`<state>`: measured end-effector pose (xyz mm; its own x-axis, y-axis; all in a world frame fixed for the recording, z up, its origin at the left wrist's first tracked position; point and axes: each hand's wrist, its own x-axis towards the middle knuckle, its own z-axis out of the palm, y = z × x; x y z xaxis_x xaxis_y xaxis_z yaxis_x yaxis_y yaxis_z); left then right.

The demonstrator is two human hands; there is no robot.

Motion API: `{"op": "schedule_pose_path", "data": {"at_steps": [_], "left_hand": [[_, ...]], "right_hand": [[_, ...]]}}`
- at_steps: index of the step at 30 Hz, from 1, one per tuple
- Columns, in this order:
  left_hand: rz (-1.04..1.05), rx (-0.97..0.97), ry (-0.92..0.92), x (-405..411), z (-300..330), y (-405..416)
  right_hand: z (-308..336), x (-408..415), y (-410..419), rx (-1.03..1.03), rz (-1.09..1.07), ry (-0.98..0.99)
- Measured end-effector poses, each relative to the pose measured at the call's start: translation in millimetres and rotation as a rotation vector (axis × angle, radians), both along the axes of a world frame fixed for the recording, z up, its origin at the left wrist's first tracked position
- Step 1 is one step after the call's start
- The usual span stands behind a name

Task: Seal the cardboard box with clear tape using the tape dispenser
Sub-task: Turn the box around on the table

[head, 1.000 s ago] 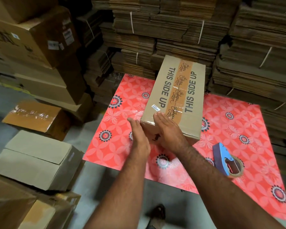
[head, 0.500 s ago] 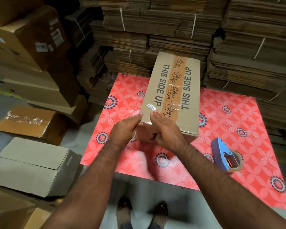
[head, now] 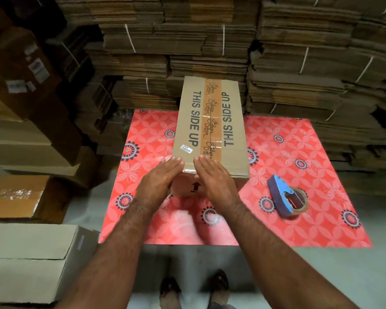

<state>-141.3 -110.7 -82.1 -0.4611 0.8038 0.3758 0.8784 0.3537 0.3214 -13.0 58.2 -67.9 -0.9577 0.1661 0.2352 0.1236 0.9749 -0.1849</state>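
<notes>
Cardboard box [head: 211, 128] sits on one red patterned mat [head: 299, 157] on the floor, its near end face partly hidden behind two hands: left hand [head: 159, 182] and right hand [head: 216, 180], fingers straight, flat against its near edge. One blue tape dispenser [head: 284, 198] lies right. Bundled flat cartons [head: 187, 41] stack behind, cut off above.

The cardboard box [head: 211, 128] at centre frame is plain tan with black "THIS SIDE UP" lettering and a darker brown tape strip [head: 210, 117] bearing black script. Under it, my mat [head: 288, 152] is coral red, patterned with pale petal shapes and dark, white-flecked rosettes. At right, the tape dispenser [head: 284, 198] is blue. The floor [head: 321, 275] is grey.
</notes>
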Motion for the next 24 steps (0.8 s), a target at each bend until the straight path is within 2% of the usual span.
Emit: {"op": "schedule_pose_path", "data": {"at_steps": [8, 12, 18, 24], "left_hand": [[-0.039, 0.045, -0.038, -1, -4, -6], [0.031, 0.020, 0.051, 11, 10, 4], [-0.092, -0.087, 0.041, 12, 14, 33], [-0.117, -0.062, 0.080, 6, 2, 26]], "right_hand": [[-13, 56, 55, 0.071, -0.155, 0.027], [-4, 48, 42, 0.135, -0.257, -0.022], [-7, 12, 29, 0.084, -0.133, -0.005], [-15, 34, 57, 0.115, -0.013, 0.046]]}}
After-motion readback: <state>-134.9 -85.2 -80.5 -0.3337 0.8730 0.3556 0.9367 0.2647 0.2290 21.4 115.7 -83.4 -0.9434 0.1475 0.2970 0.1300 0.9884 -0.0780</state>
